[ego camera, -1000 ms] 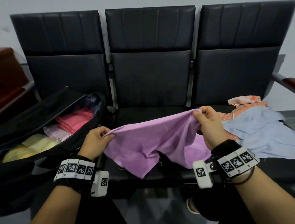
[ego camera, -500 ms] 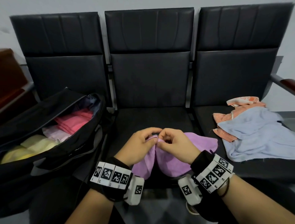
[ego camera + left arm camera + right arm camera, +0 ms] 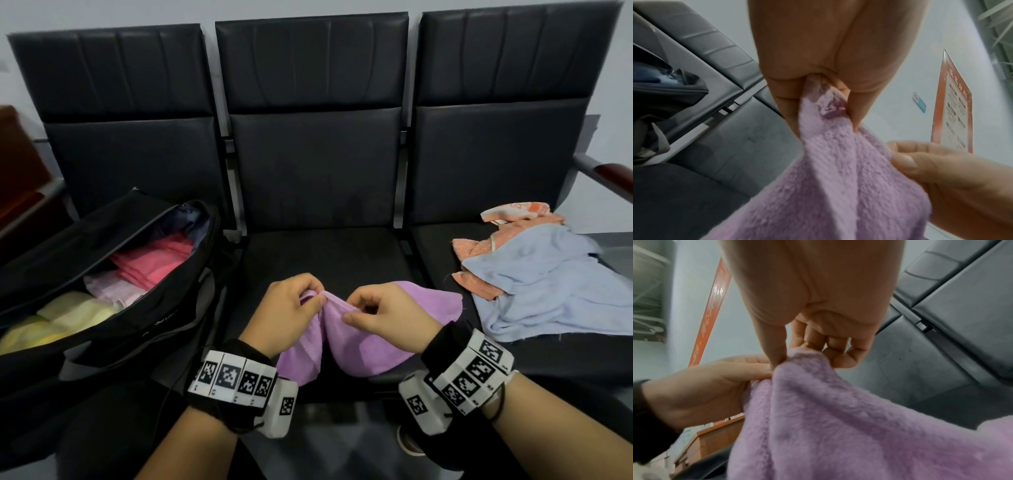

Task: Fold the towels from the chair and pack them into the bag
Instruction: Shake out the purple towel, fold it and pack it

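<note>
A: We see both hands meeting over the middle seat (image 3: 322,253) of the black chair row. The left hand (image 3: 286,313) pinches the purple towel (image 3: 363,346) at its top edge; in the left wrist view the cloth (image 3: 838,186) runs up between the thumb and the curled fingers (image 3: 857,105), so that grip is closed on the towel.

B: And the right hand (image 3: 387,318)? We make out its thumb and forefinger nipping the same top edge just beside the left grip, with the other fingers curled loosely above the cloth.

A: Yes, the right wrist view agrees: the thumb and a fingertip hold a fold of the towel (image 3: 838,426), and the left hand (image 3: 705,386) touches the cloth right next to it. Both grips are narrow, each holding towel.

B: So the towel hangs down from the two pinch points in two lobes, one under each hand, toward the front edge of the seat. Whether it rests on the seat we cannot tell.

A: To the left, the black bag (image 3: 144,322) stands open on the neighbouring seat, with a pink towel (image 3: 154,263) and a yellow towel (image 3: 65,318) folded inside.

B: On the right seat lies a rumpled light blue towel (image 3: 548,291) over an orange towel (image 3: 479,246), well apart from the hands.
</note>
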